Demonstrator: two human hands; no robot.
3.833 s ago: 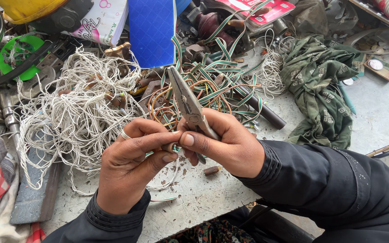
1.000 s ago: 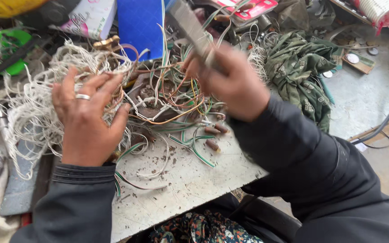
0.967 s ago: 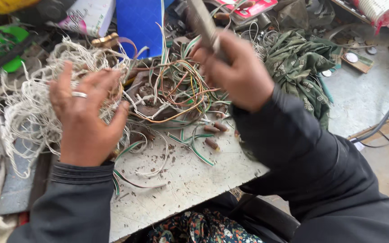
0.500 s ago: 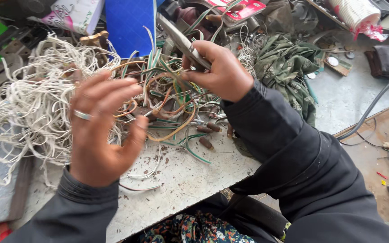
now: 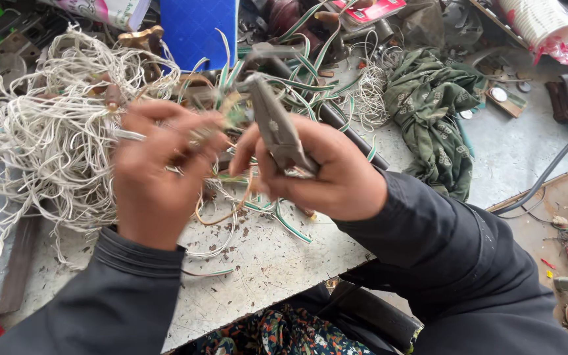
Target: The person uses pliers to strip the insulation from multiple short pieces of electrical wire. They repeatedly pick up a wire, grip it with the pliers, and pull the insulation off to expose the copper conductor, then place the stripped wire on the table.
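Above the near middle of the pale, chipped surface (image 5: 277, 256), the right hand (image 5: 327, 174) has its fingers wrapped tight around the handles of grey pliers (image 5: 272, 125), whose nose points far and slightly left into a tangle of green-striped and orange wires (image 5: 297, 72). Just left of it, the left hand (image 5: 159, 171), blurred, has its fingers curled on some of those wires; how firmly, I cannot tell. Left lies a heap of white cord (image 5: 41, 138). At the far edge stands a flat blue rectangular package (image 5: 198, 29), with a white and pink package (image 5: 103, 10) to its left and a red flat pack (image 5: 373, 10) to its right. A green patterned cloth (image 5: 432, 112) lies right.
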